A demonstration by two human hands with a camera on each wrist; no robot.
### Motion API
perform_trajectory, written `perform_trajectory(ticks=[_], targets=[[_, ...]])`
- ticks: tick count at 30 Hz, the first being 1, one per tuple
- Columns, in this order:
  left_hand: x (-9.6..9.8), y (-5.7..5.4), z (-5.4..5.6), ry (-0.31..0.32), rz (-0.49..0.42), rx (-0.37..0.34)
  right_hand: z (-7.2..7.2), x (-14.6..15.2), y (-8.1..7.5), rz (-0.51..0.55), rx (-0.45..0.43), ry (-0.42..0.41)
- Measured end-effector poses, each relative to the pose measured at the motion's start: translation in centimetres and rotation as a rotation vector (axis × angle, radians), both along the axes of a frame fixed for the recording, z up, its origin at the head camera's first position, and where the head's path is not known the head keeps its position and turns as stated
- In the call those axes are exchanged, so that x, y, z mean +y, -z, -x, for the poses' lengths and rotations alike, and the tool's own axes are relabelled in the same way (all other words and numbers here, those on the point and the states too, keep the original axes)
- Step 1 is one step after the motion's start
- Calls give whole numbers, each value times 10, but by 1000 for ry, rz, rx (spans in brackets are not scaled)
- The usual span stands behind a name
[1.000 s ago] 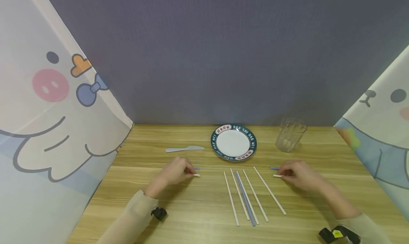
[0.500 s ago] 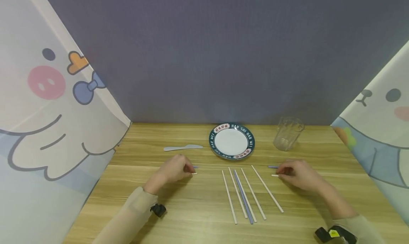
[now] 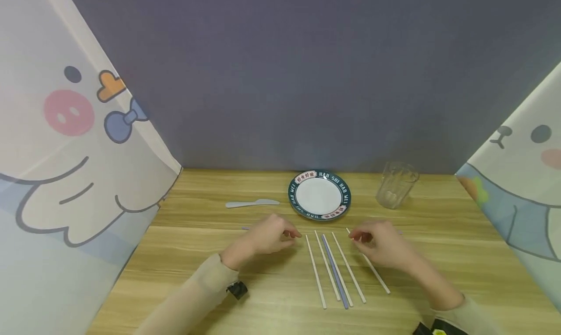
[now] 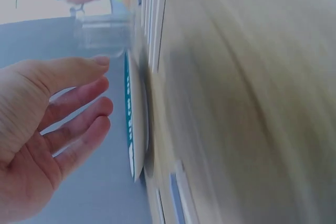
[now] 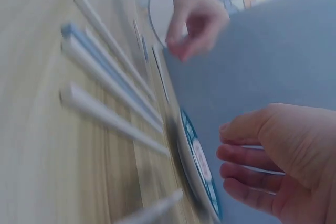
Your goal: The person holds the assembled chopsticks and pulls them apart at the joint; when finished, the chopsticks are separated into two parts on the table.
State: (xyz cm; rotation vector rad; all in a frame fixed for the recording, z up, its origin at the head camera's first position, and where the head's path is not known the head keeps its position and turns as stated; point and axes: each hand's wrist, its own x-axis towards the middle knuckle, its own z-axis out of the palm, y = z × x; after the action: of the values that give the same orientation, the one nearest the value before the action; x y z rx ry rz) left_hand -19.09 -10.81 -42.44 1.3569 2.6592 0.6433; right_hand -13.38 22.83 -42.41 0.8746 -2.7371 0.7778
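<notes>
Five slim white sticks [image 3: 315, 271] and one blue stick [image 3: 335, 271] lie fanned out on a wooden desk [image 3: 271, 296], just in front of a plate [image 3: 318, 196]. The left hand [image 3: 275, 234] is beside the leftmost stick, its fingers relaxed and holding nothing. The right hand [image 3: 383, 242] is raised over the rightmost one, its fingers loosely bent and free of any grasp. The wrist views are blurred, so the material is hard to tell; the sticks look straight, stiff and very light, probably smooth enough to roll, and perhaps breakable if bent. A gentle thumb-and-finger pinch at mid-length would likely balance each one best.
</notes>
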Motion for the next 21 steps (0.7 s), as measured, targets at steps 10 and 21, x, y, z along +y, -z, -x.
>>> perform_trajectory(ticks=[10,21], targets=[[24,5,-6,52,66,14,-10,-43,4,48,-150,-71],[41,15,-10,108,91,45,-22,-74,12,35,-237,-124]])
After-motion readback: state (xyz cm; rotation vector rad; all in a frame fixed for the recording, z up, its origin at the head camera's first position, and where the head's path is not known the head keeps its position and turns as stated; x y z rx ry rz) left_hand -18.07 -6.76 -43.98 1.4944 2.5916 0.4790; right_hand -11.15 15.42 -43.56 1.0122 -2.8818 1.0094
